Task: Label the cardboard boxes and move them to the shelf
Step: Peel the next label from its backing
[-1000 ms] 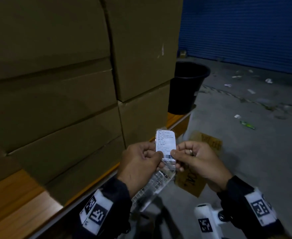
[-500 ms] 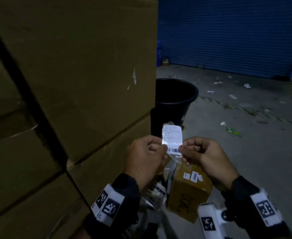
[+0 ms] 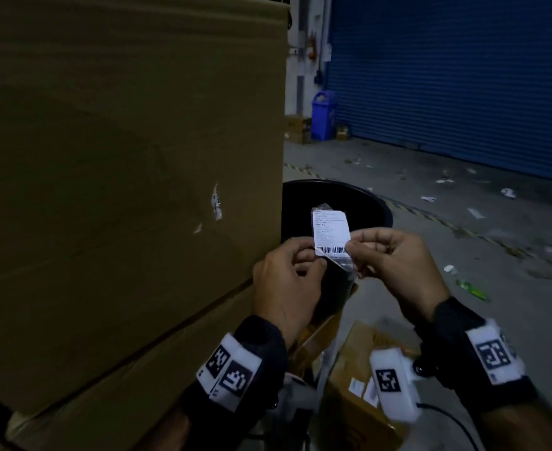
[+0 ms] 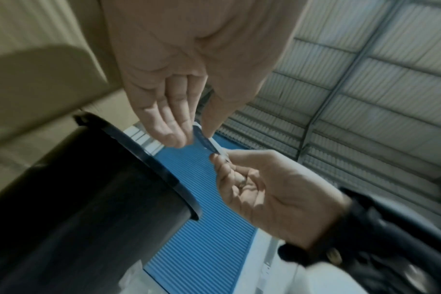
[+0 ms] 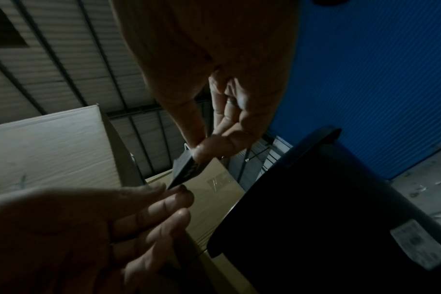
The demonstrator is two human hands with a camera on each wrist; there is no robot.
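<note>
cardboard boxes (image 3: 121, 190): stacked far left, flat face just left of both hands
left hand (image 3: 287, 281): raised, fingers curled, pinching label's lower left corner and clear backing
label (image 3: 330, 232): between hands, long axis upright, barcode at bottom, over black bin (image 3: 375, 206)
right hand (image 3: 395, 265): raised, thumb and forefinger pinching lower right corner
step: likely peeling; left hand nearer the box face

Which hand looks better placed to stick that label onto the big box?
Probably the left hand: it pinches the label on the side beside the big cardboard box. The right hand is farther out.
</note>
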